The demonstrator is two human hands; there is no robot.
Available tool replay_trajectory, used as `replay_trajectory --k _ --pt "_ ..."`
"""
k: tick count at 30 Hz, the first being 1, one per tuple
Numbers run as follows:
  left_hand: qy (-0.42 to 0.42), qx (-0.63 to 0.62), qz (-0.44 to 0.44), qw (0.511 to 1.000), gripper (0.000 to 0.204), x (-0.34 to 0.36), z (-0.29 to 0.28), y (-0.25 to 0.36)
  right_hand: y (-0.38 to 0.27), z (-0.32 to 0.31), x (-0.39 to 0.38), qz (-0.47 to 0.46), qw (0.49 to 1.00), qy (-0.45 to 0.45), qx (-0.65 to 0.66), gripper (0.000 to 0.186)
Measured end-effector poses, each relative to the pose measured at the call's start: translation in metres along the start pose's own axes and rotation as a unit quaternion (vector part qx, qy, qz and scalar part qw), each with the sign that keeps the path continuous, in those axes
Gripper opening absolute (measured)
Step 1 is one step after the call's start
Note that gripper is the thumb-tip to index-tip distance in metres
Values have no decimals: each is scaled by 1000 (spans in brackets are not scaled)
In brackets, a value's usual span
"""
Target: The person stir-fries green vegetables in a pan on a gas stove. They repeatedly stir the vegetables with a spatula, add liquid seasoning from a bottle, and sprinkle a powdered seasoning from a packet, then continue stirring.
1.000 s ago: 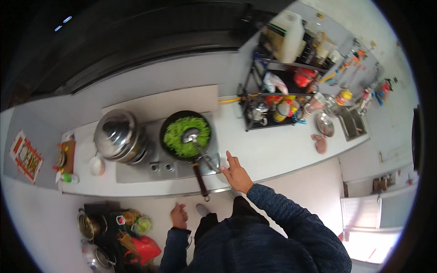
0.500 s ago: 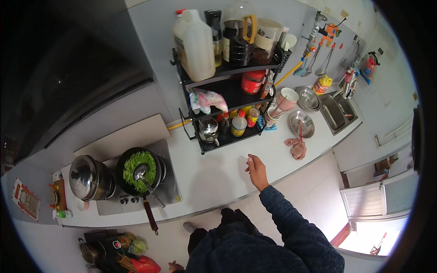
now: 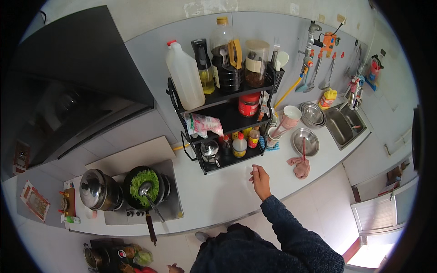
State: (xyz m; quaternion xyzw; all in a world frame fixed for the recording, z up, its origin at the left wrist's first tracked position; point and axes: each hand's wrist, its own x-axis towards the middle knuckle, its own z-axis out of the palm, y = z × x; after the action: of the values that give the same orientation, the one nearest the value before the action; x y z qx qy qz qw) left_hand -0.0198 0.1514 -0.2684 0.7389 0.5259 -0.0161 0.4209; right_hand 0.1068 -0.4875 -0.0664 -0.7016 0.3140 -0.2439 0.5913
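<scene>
My right hand (image 3: 260, 182) hovers over the white counter (image 3: 218, 195) in front of the black rack, fingers loosely bent and apart, with nothing visible in them. At the bottom edge, part of my left hand (image 3: 175, 268) hangs low, fingers loosely apart and seemingly empty. Off to the left, a black wok (image 3: 128, 200) stands on the stove (image 3: 172, 200) with cut green vegetables (image 3: 139, 180) inside. A metal ladle (image 3: 155, 206) rests in it, its handle leaning over the rim beside the wok's brown handle (image 3: 150, 229). Neither hand touches these.
A three-tier black rack (image 3: 218, 101) carries bottles and jars. Left of the wok sits a lidded steel pot (image 3: 99, 189). Rightward are a steel bowl (image 3: 311, 146) with red chopsticks, a pinkish cloth (image 3: 301, 169), stacked basins (image 3: 313, 112) and a sink (image 3: 341, 128). Bags lie on the floor lower left.
The view has tilted upward, showing more wall above the rack, and things sit lower in the picture. My right hand keeps its loose bent pose near the rack.
</scene>
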Motion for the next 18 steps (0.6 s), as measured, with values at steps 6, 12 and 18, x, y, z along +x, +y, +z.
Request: replay_trajectory --k 6,12,18 --pt "24 108 74 991 68 -16 1 -17 -2 -2 -2 6 1000 5 10 40" --pt "-24 185 48 981 56 -34 -2 -31 0 2 -2 7 1000 4 10 39" --pt "-69 175 -50 981 65 -47 -10 -29 7 5 -6 -10 1000 -3 5 37"
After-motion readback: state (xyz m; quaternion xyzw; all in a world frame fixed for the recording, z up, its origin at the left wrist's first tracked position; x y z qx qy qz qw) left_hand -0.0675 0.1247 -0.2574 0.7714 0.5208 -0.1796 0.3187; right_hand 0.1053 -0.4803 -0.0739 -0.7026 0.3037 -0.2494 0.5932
